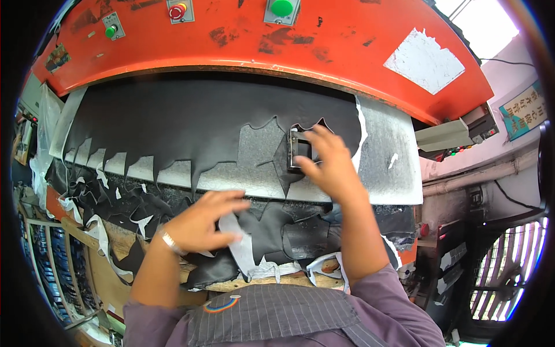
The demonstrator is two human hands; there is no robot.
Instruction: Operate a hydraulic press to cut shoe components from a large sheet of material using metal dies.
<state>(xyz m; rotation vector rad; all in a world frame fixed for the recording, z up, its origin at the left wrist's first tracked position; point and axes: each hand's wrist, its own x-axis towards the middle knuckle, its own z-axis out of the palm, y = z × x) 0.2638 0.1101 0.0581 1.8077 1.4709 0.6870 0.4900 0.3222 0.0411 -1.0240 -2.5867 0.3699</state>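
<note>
A black leather sheet (173,121) lies across a pale grey cutting board (393,156), its near edge cut away in jagged notches. On its right part stands a dark metal cutting die (293,151), a frame with an opening in the middle. My right hand (334,165) grips the die from the right, fingers at its far side and thumb at its near side. My left hand (202,222) hovers over the scraps near the board's front edge, fingers stretched out and holding nothing. Black leather scraps (269,228) and a pale strip (237,243) lie just beyond it.
A red-orange machine beam (243,40) spans the far side, with a green button (281,7), a red knob (177,10) and a smaller green button (111,31). More offcuts (139,211) cover the near ledge. A slatted rack (63,266) stands at the left.
</note>
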